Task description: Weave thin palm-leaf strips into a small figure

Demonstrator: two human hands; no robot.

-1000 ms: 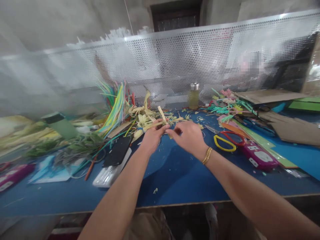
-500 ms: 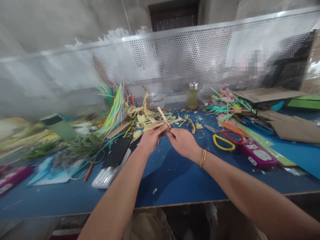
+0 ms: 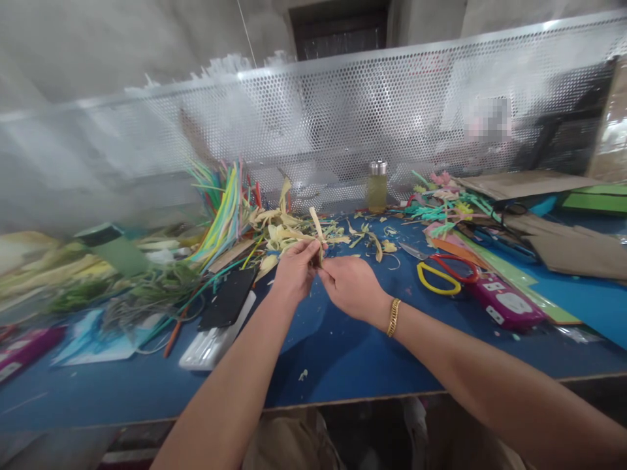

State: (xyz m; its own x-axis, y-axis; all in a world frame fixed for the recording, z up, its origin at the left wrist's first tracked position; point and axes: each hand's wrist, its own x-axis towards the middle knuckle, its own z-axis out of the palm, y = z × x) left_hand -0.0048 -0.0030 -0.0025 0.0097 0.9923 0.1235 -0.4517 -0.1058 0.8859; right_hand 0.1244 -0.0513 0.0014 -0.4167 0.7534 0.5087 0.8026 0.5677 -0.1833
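Observation:
My left hand [image 3: 296, 269] is closed over the middle of the blue tabletop, pinching a pale yellow corn husk strip [image 3: 316, 223] whose flat end sticks up above the fingers. Right beside it, my right hand [image 3: 353, 284] is also closed, its thumb and fingers on the lower part of the same strip; the exact grip is hidden by the fingers. Just beyond both hands lies a loose pile of pale husk pieces [image 3: 280, 234]. Scissors [image 3: 438, 277] with red and yellow handles rest to the right of my right hand.
A black phone [image 3: 229, 297] lies on a white case at left, near coloured pipe cleaners [image 3: 228, 205]. A bottle [image 3: 377, 188] stands before the perforated metal panel [image 3: 343, 117]. At right are a purple box [image 3: 509, 303] and cardboard [image 3: 578, 245].
Both hands have shifted slightly toward me and left. My right hand has turned, its knuckles now more on top, and the husk strip stands more upright.

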